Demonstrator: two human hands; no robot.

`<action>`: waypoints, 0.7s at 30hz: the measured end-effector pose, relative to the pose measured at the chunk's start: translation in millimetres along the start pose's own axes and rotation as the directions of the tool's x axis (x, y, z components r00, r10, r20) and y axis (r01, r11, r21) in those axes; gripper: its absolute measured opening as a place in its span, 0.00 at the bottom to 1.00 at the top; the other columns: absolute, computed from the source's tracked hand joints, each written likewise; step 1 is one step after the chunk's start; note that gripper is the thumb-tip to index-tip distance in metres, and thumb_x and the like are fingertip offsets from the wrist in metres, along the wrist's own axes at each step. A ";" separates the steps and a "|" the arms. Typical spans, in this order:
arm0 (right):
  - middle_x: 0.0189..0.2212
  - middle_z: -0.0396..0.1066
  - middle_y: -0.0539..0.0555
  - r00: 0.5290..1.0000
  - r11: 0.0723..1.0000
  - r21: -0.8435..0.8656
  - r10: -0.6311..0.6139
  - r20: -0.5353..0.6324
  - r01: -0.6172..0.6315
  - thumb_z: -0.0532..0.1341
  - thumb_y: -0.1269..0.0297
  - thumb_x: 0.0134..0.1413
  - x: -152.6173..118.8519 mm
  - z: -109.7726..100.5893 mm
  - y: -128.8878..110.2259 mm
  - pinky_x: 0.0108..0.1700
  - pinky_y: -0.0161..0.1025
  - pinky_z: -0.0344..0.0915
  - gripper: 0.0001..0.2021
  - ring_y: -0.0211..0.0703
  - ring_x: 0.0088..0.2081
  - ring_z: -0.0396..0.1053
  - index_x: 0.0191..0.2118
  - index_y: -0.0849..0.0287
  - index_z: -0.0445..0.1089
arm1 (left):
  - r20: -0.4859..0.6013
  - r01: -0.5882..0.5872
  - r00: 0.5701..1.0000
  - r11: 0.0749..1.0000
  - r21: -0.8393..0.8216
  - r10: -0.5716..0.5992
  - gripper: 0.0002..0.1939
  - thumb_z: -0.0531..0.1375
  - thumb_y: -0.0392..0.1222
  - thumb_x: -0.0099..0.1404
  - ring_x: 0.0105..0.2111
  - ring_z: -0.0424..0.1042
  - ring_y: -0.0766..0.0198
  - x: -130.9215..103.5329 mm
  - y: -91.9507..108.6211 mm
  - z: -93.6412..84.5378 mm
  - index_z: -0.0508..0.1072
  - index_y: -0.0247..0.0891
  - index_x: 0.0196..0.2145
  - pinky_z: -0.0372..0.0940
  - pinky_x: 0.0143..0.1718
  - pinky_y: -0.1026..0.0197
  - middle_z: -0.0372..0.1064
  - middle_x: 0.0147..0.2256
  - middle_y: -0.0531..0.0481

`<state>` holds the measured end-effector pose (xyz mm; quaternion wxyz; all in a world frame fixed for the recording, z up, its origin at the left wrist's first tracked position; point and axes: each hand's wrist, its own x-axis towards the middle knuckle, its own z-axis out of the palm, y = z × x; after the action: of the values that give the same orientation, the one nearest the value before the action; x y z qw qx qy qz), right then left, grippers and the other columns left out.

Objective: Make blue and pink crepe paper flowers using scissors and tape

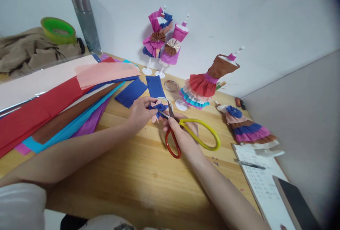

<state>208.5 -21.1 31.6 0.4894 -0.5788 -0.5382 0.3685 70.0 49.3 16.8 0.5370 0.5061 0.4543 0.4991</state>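
Observation:
My left hand (140, 113) pinches a blue crepe-paper flower (160, 107) between thumb and fingers, a little above the table. Pale peach petals (154, 119) show under the blue ones. In my right hand (183, 134) is a pair of scissors (198, 120) with one yellow and one red handle loop. That hand grips them near the pivot, outside the loops. The blades are apart, and one reaches the flower's edge; whether it touches the paper I cannot tell. Right behind the flower lies a white ring (170, 101), partly hidden by it.
Folded blue paper (131, 92) and a layered stack of coloured crepe paper (53, 99) lie left. Small dress forms in paper dresses (203, 85) stand at the back. A tape roll (171, 86), a steel flask (86, 21), and, at right, a written sheet (261, 177) with a pen (252, 165).

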 end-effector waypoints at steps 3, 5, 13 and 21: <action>0.31 0.79 0.54 0.944 0.910 -0.249 -0.320 0.083 0.330 0.58 0.62 0.60 -4.4 -2.1 0.7 0.35 0.42 0.74 0.13 0.43 0.29 0.76 0.46 0.57 0.76 | -0.031 -0.021 0.999 1.000 -0.009 0.021 0.10 0.64 0.28 0.49 0.24 0.75 0.66 0.8 0.1 0.7 0.77 0.36 0.32 0.69 0.28 0.66 0.77 0.26 0.53; 0.32 0.79 0.55 0.823 0.755 -0.331 -0.535 0.189 0.567 0.57 0.67 0.60 -5.1 -5.5 1.6 0.36 0.40 0.74 0.14 0.43 0.31 0.76 0.49 0.57 0.75 | -0.017 -0.001 1.000 1.000 -0.014 0.001 0.09 0.64 0.29 0.50 0.18 0.70 0.68 2.5 -0.2 -0.9 0.77 0.35 0.32 0.66 0.24 0.65 0.74 0.22 0.55; 0.33 0.75 0.58 0.810 0.420 -0.726 -0.487 0.326 0.545 0.53 0.73 0.60 12.5 -35.6 23.2 0.32 0.38 0.69 0.23 0.45 0.31 0.72 0.60 0.59 0.65 | 0.069 0.061 0.997 0.965 -0.255 -0.045 0.10 0.65 0.32 0.46 0.21 0.71 0.67 13.2 5.4 -13.8 0.74 0.36 0.30 0.66 0.25 0.64 0.73 0.24 0.53; 0.39 0.73 0.61 0.755 0.386 -0.665 -0.149 0.638 0.639 0.56 0.79 0.54 10.2 -24.9 25.4 0.40 0.43 0.69 0.23 0.48 0.37 0.72 0.55 0.61 0.69 | 0.509 0.184 0.859 0.899 -0.397 0.049 0.17 0.71 0.44 0.50 0.22 0.70 0.66 9.4 10.1 -22.6 0.76 0.43 0.38 0.66 0.22 0.62 0.74 0.30 0.51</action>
<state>240.5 -13.9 14.3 0.0607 -0.4783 -0.8748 0.0482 47.7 60.5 25.3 0.7533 0.4708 0.1930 0.4166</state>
